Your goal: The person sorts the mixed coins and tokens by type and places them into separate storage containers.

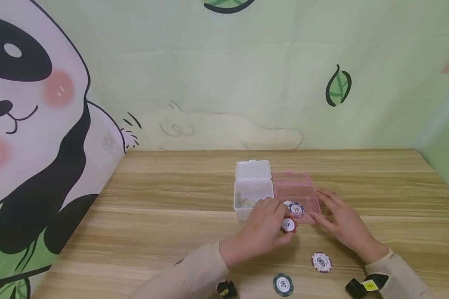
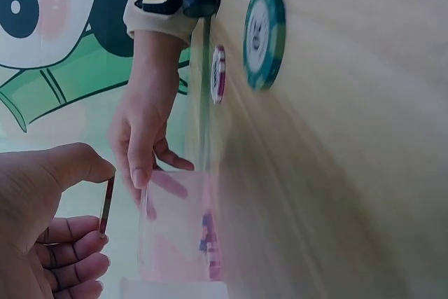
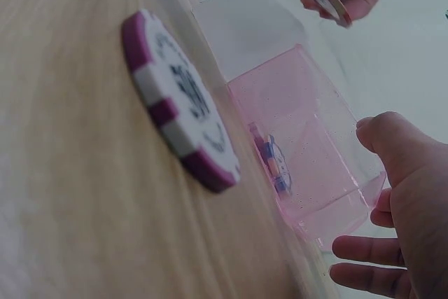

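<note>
My left hand (image 1: 260, 230) pinches a red-edged poker chip (image 1: 289, 224) marked 5 between thumb and fingers, just before the front wall of an open pink see-through box (image 1: 315, 203). My right hand (image 1: 346, 226) holds that box at its right end, thumb near the front corner and index finger toward the back. Inside lie a blue-edged 10 chip (image 1: 296, 209) and at least one more chip, partly hidden. On the table, a purple-edged 500 chip (image 1: 322, 262) and a green 20 chip (image 1: 283, 285) rest flat, nearer to me.
Against the pink box's left side stands an open white box (image 1: 241, 209), its lid tipped back, with small clear pieces (image 1: 248, 203) inside. Both stand on a wood-grain table (image 1: 164, 187), with a printed panda backdrop (image 1: 209, 83) behind it.
</note>
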Demonstrator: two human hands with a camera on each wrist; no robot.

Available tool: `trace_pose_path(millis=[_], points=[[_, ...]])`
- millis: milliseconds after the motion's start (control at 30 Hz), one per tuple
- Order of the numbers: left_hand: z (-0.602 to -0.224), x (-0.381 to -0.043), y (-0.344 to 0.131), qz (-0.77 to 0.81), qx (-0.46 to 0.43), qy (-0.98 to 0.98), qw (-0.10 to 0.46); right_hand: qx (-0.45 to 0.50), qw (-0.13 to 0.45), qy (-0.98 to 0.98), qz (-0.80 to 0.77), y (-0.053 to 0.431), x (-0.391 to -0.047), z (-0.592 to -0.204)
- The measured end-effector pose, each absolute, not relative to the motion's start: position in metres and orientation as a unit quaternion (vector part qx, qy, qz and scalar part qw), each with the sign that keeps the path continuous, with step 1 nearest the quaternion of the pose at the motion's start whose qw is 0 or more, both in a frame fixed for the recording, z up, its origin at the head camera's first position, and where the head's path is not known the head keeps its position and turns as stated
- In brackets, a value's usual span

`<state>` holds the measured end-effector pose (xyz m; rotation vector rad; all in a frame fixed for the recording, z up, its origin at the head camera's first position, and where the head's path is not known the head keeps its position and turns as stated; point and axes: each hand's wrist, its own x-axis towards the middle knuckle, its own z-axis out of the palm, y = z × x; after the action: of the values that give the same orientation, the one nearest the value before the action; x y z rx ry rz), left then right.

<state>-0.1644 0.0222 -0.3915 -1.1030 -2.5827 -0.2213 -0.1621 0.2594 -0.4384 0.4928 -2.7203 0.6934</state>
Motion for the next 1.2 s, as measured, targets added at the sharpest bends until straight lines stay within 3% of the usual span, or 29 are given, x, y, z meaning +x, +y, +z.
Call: trace_pose_path(millis=[367,1200], points=[[-0.386,-0.187,0.036,-0.028,-0.387,-0.899,0.205,0.176,0.163,-0.941,0.238,0.258,-0.162,-0.441],[-0.388,-0.23,0.062,-0.005,-0.352,-0.932,0.083,0.161,0.142,-0.947,0.237,0.259,-0.162,-0.438]])
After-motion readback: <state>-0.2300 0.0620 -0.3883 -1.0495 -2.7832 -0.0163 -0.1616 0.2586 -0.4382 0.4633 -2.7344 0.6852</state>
